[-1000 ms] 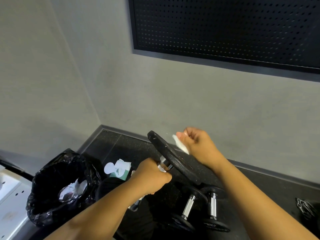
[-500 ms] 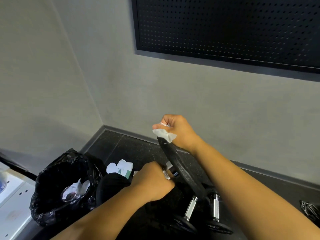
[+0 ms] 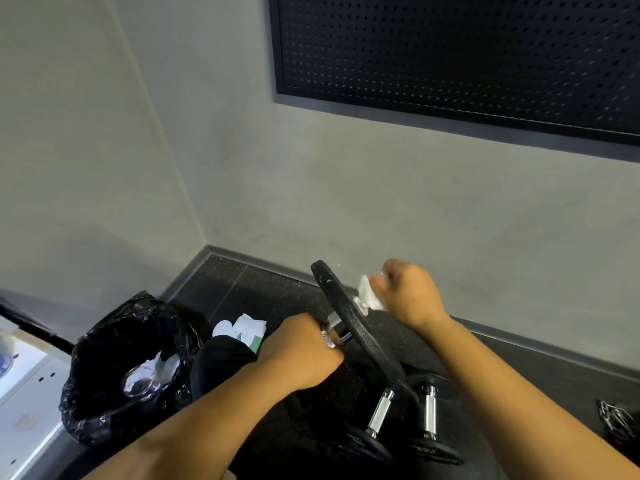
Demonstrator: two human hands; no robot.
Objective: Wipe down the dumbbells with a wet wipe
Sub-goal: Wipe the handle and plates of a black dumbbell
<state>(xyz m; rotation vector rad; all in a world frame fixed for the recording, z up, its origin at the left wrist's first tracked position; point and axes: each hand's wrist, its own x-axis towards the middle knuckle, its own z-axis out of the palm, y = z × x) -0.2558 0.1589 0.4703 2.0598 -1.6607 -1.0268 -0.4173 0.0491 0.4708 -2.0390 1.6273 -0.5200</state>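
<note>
Fingers of left hand [image 3: 301,351] clamped round the chrome grip of one dumbbell [image 3: 353,327], held tilted above the floor [image 3: 242,289]. Right hand [image 3: 408,296] pinches one white wipe [image 3: 367,297] against its upper plate, near the rim. Two more dumbbells [image 3: 379,417] [image 3: 429,415] lie side by side below; plate lettering too small to read. One wipe pack [image 3: 249,329] and one black bin bag [image 3: 104,375] to the left. Wall corner close behind.

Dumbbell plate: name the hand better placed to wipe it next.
Right. The right hand holds the wet wipe against the dumbbell plate; the left hand grips the chrome handle, steadying it.
</note>
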